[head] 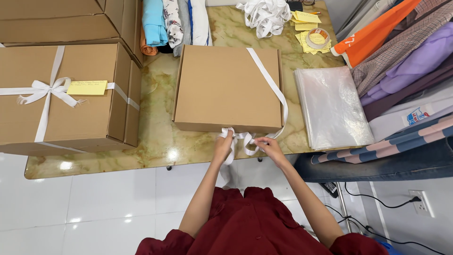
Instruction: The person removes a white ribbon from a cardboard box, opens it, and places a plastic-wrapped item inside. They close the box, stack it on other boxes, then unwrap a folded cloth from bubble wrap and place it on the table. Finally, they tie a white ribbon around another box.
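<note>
flat brown box mid-table, white ribbon across it, bigger ribboned box at left with yellow label, plain boxes behind, yellow slips top, clear bags right

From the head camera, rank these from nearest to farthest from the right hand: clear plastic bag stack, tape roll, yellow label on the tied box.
1. Clear plastic bag stack, just right of the right hand.
2. Tape roll, far edge, right.
3. Yellow label, far left.

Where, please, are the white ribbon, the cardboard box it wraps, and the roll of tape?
white ribbon (267,78): head view, diagonal strip across lid.
cardboard box (222,85): head view, bare lid centre.
roll of tape (318,38): head view, roll's rim.
</note>
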